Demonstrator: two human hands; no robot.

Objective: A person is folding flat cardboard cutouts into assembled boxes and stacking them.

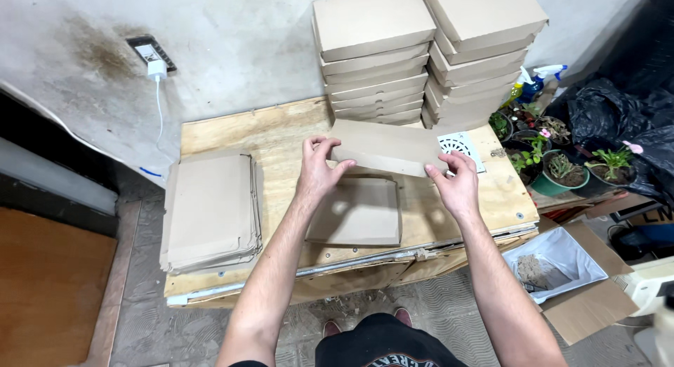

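Note:
My left hand (pixel 317 172) and my right hand (pixel 455 186) hold a brown cardboard box piece (pixel 390 148) by its two front corners, its flap raised above the plywood table (pixel 232 132). The lower part of the same cardboard (pixel 359 212) lies flat on the table between my forearms. A pile of flat cardboard blanks (pixel 212 209) rests at the table's left end. Two tall stacks of finished cardboard boxes (pixel 428 54) stand at the back, just beyond the piece I hold.
A white drain grate (pixel 460 143) lies on the table near my right hand. Potted plants (pixel 562 163) and spray bottles (pixel 537 82) stand to the right, black bags (pixel 618 107) behind them. An open carton with a plastic liner (pixel 562 265) sits on the floor. A charger (pixel 156 66) hangs on the wall.

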